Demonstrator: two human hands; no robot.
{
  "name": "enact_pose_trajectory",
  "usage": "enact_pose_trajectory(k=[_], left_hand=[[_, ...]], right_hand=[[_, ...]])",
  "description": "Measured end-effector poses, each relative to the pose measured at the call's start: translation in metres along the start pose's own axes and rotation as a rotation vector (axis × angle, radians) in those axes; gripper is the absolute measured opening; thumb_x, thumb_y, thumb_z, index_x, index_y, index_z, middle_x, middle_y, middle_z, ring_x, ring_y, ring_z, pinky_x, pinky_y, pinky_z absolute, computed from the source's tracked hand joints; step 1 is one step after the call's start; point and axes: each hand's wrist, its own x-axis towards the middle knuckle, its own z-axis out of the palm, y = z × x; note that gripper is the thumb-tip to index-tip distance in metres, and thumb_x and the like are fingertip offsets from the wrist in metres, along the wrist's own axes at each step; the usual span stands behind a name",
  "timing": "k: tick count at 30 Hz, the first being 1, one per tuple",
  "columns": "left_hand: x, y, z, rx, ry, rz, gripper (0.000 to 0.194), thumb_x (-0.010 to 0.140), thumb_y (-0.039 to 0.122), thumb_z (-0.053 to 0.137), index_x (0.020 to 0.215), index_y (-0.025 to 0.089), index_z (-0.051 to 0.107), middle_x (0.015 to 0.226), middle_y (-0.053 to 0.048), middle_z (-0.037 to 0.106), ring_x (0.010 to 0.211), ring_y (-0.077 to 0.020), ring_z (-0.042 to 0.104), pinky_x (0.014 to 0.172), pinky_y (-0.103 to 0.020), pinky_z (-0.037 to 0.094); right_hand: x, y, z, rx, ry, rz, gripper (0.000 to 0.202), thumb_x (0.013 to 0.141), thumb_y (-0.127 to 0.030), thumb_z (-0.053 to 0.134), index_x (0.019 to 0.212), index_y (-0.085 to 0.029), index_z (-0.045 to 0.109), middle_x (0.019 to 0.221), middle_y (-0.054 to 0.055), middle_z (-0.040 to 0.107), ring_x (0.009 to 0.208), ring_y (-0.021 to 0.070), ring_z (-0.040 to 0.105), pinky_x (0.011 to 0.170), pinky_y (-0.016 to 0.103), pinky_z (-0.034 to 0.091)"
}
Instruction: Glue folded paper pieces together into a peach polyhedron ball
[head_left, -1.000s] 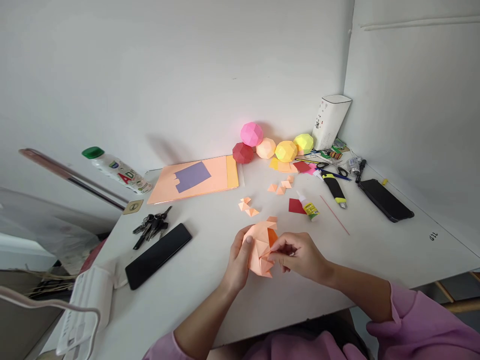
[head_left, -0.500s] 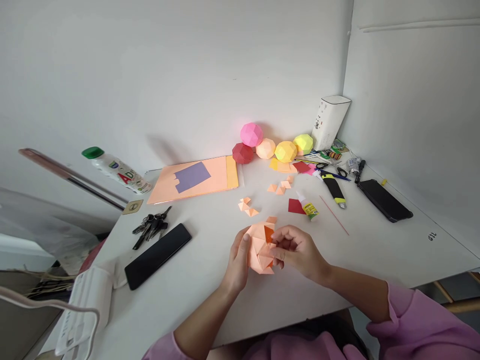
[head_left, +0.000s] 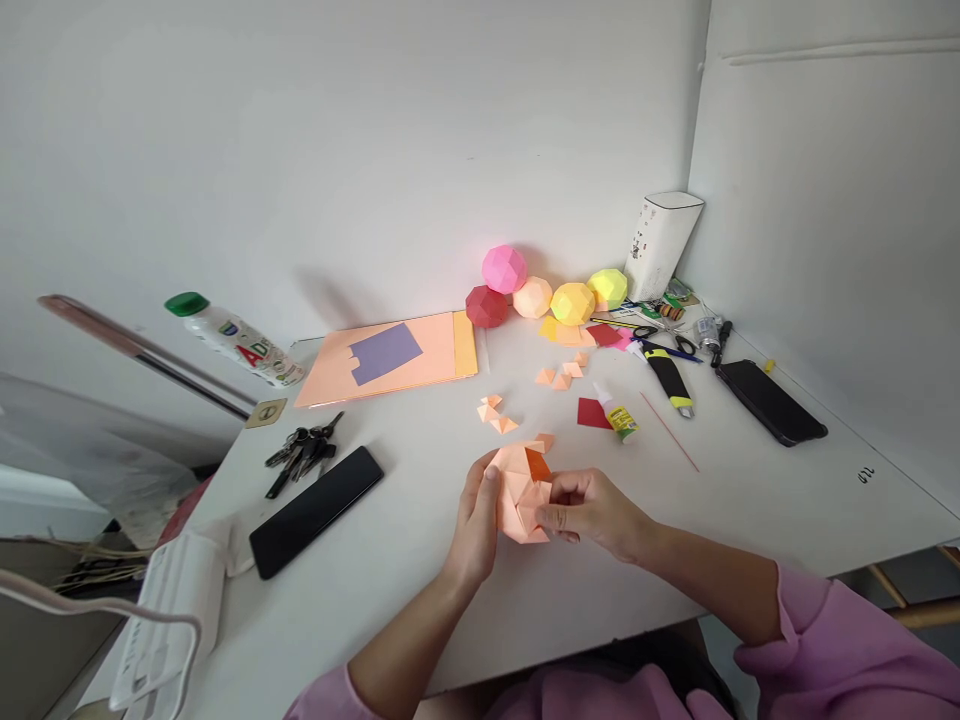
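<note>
A peach paper polyhedron ball [head_left: 517, 490], partly built from folded facets, is between my hands above the table's near side. An opening at its upper right shows a darker orange inside. My left hand [head_left: 475, 520] is closed round its left side, thumb on the front facets. At the lower right edge, my right hand [head_left: 592, 515] pinches the paper between thumb and fingers; some of those fingertips are hidden behind it. Small folded peach paper pieces [head_left: 496, 413] lie just beyond the ball, and more folded pieces [head_left: 562, 373] sit farther back.
Finished paper balls [head_left: 572, 304] stand along the wall. To the right lie a glue bottle [head_left: 621, 422], a box cutter [head_left: 667, 380] and a black case [head_left: 772, 402]. On the left are a phone [head_left: 316, 512], keys [head_left: 304, 452], a power strip [head_left: 166, 620] and peach paper sheets [head_left: 322, 375].
My right hand has moved slightly down along the ball's right edge, thumb now lower on it. The ball has turned a little, and its upper opening shows more plainly.
</note>
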Motion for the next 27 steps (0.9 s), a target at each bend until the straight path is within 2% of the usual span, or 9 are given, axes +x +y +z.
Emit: enact_pose_trajectory(k=[3, 6, 14, 27], left_hand=[[0.0006, -0.0009, -0.0014, 0.005, -0.049, -0.036, 0.052, 0.090, 0.056, 0.040, 0.125, 0.019, 0.050, 0.118, -0.012, 0.062, 0.102, -0.0274, 0.061, 0.084, -0.041, 0.050], [0.0004, -0.0020, -0.0024, 0.035, -0.038, -0.039, 0.054, 0.089, 0.056, 0.042, 0.129, 0.020, 0.045, 0.120, -0.012, 0.060, 0.108, -0.0283, 0.059, 0.087, -0.041, 0.050], [-0.0019, -0.0015, -0.0009, 0.099, -0.022, -0.039, 0.055, 0.088, 0.058, 0.044, 0.130, 0.022, 0.044, 0.114, -0.010, 0.064, 0.103, -0.0262, 0.062, 0.088, -0.041, 0.050], [-0.0028, 0.0046, -0.0006, 0.128, -0.049, -0.050, 0.056, 0.087, 0.059, 0.045, 0.130, 0.022, 0.044, 0.115, -0.010, 0.064, 0.106, -0.0279, 0.062, 0.089, -0.043, 0.051]], right_hand=[[-0.0006, 0.0001, 0.0012, -0.052, 0.029, -0.017, 0.034, 0.072, -0.036, 0.075, 0.057, -0.016, 0.052, 0.050, -0.004, 0.053, 0.045, 0.0069, 0.041, 0.046, 0.024, 0.030], [-0.0004, 0.0012, 0.0021, -0.060, 0.058, -0.024, 0.034, 0.074, -0.037, 0.072, 0.058, -0.017, 0.050, 0.052, -0.003, 0.056, 0.044, 0.0070, 0.041, 0.045, 0.023, 0.031], [-0.0001, 0.0056, 0.0056, -0.016, 0.045, -0.031, 0.029, 0.073, -0.038, 0.073, 0.067, -0.016, 0.056, 0.053, -0.004, 0.055, 0.047, 0.0074, 0.043, 0.046, 0.022, 0.032], [0.0011, 0.0042, 0.0054, 0.011, 0.008, -0.067, 0.029, 0.077, -0.037, 0.070, 0.067, -0.016, 0.054, 0.050, -0.005, 0.053, 0.043, 0.0059, 0.041, 0.044, 0.021, 0.032]])
